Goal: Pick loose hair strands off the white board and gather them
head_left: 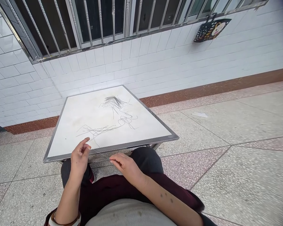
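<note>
Between my two hands runs a thin dark strand [100, 153], hair-like or wire-like; its exact material I cannot tell. My left hand [79, 157] pinches one end with thumb and fingertips, just over the table's front edge. Closed on the other end, my right hand [127, 167] is held in front of the edge, above my lap. Farther back on the white tabletop [72, 111] lies a dense bunch of similar dark strands [113, 101]. Looser strands [125, 120] lie tangled nearer to me, and some spread left towards my left hand.
The low table has a grey metal rim [153, 113], and my knees reach its front edge. Behind it stands a white tiled wall [94, 73] with barred windows [100, 18]. A patterned bag [209, 29] hangs from the bars. A white scrap [200, 115] lies on the floor.
</note>
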### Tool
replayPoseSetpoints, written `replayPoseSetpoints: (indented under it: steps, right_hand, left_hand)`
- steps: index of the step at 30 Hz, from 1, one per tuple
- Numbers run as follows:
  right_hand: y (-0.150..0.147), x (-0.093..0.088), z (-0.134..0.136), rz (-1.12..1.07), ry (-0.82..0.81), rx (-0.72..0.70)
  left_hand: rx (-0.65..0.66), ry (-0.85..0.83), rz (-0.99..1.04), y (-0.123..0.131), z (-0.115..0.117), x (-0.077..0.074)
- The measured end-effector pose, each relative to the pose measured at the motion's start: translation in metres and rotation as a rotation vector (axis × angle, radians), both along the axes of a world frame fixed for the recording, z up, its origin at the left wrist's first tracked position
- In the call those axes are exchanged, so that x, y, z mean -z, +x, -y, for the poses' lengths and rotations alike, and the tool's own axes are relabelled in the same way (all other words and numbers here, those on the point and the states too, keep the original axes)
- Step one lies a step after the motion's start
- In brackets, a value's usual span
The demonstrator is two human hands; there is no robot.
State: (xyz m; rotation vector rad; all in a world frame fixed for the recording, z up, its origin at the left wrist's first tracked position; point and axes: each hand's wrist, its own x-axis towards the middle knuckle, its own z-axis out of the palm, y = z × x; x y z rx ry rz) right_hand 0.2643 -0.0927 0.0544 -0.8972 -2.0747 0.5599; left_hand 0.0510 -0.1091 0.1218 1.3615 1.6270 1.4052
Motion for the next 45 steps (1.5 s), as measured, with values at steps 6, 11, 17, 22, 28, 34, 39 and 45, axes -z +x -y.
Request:
replayPoseSetpoints:
  steps: [6,11,17,22,28,34,39,45]
  right_hand:
    - [0.010,0.000,-0.007,0.021,-0.066,0.112]
    - [0.023,-0.002,-0.021,-0.035,-0.152,0.227]
    - [0.037,-0.003,-0.062,-0.059,-0.297,0.361]
    - [0.040,-0.006,-0.129,0.017,-0.388,0.443]
    - [0.027,-0.005,-0.212,0.092,-0.476,0.481]
    - [0.003,0.003,-0.269,0.237,-0.604,0.458]
    - [-0.003,0.007,-0.299,0.356,-0.656,0.464]
    - [0.006,0.009,-0.329,0.460,-0.615,0.525]
  left_hand:
    - [-0.083,0.025,-0.161,-0.005,-0.003,0.002]
    - [-0.217,0.068,-0.148,-0.031,-0.015,0.025]
    - [-0.280,0.010,-0.335,-0.069,-0.042,0.076]
    - [-0.353,0.015,-0.397,-0.085,-0.067,0.103]
    - [-0.419,0.075,-0.488,-0.082,-0.075,0.119]
    - [-0.426,0.057,-0.660,-0.078,-0.075,0.127]
    - [-0.433,0.027,-0.711,-0.077,-0.076,0.128]
    - [-0.429,0.040,-0.734,-0.077,-0.076,0.131]
